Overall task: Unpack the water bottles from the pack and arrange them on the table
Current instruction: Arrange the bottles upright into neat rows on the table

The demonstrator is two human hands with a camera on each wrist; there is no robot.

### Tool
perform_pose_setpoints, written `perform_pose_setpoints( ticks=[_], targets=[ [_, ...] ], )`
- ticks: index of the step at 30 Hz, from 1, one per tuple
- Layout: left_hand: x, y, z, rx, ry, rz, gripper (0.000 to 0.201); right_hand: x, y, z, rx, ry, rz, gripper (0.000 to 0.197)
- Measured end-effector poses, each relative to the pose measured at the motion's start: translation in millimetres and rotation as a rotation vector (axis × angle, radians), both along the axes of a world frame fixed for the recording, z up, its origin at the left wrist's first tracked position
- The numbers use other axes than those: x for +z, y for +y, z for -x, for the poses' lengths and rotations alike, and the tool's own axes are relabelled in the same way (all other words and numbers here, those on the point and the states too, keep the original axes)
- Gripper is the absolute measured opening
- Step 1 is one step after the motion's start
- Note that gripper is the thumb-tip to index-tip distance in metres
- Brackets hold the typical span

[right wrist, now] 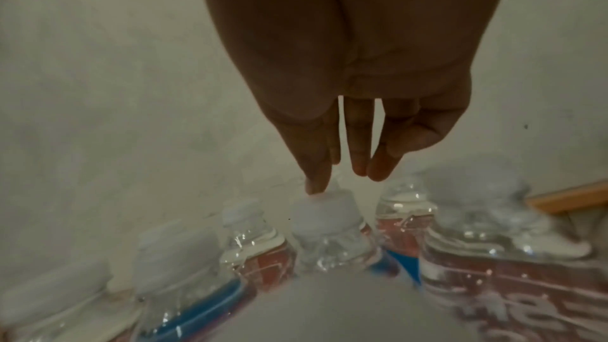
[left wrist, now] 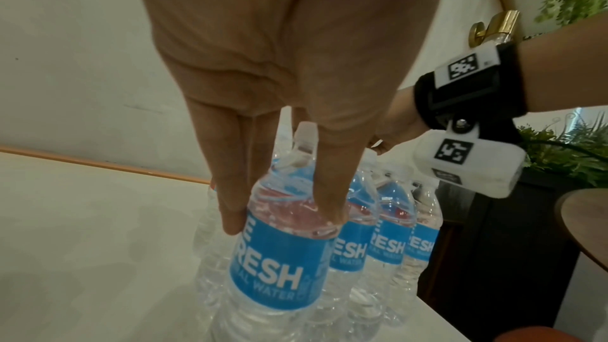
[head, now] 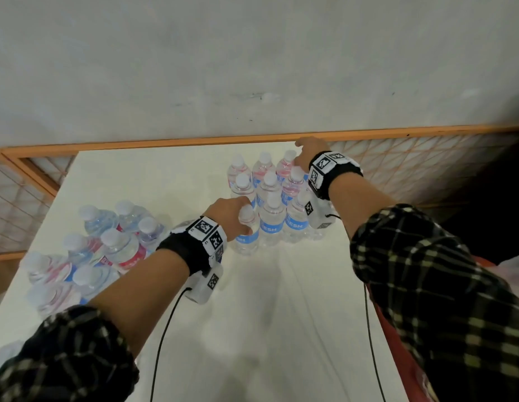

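A pale plaster wall (head: 252, 53) rises behind a white table (head: 267, 329) whose far edge meets an orange wooden rail (head: 194, 143) with lattice panels to either side.

Just ahead of the left hand (head: 228, 211) stands a block of upright water bottles (head: 271, 195) in rows, white caps up and blue labels facing the person. The left hand grips the nearest-left bottle (left wrist: 279, 251) of that block from above: in the left wrist view the fingers (left wrist: 227, 191) run down one side of its shoulder and the thumb down the other, the tips ending at the upper edge of the blue label. The bottle stands on the table, touching its neighbours in the row.

The right hand (head: 309, 153) reaches over the far corner of the same block, close to the rail. In the right wrist view its fingers (right wrist: 316, 160) hang down straight and loose, holding nothing, and one fingertip seems to touch or nearly touch the cap of a bottle (right wrist: 332, 233) directly beneath it; the blur leaves the contact uncertain.

Well to the left of the left hand, a second cluster of bottles (head: 107, 242) sits near the table's left edge, some with red labels, some with blue, still tight together; whether wrap holds them cannot be told.

Both wrists carry black bands with printed square markers (head: 206, 227), and both forearms wear a dark plaid sleeve (head: 441, 285).
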State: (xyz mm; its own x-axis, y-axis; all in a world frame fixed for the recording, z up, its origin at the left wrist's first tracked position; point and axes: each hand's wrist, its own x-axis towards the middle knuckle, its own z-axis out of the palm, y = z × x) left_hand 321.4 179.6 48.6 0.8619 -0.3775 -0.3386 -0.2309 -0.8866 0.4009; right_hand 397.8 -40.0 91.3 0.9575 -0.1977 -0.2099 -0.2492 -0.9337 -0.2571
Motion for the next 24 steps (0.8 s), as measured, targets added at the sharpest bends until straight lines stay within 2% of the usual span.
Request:
perform_pose_setpoints(
  ticks=[4,10,24],
  targets=[
    [-1,2,-2,-0.025,-0.016,-0.017,0.045,-6,8,-10,0.025,0.013,-0.019,0.053],
    [-2,4,-2,-0.011,0.006,0.008,0.049,-9,15,-15,0.031,-0.014,0.096,0.035],
    [1,3,-1,-0.013,0.02,0.013,0.049,-4,17,-17,-0.018,0.067,0.122,0.035]
  ],
)
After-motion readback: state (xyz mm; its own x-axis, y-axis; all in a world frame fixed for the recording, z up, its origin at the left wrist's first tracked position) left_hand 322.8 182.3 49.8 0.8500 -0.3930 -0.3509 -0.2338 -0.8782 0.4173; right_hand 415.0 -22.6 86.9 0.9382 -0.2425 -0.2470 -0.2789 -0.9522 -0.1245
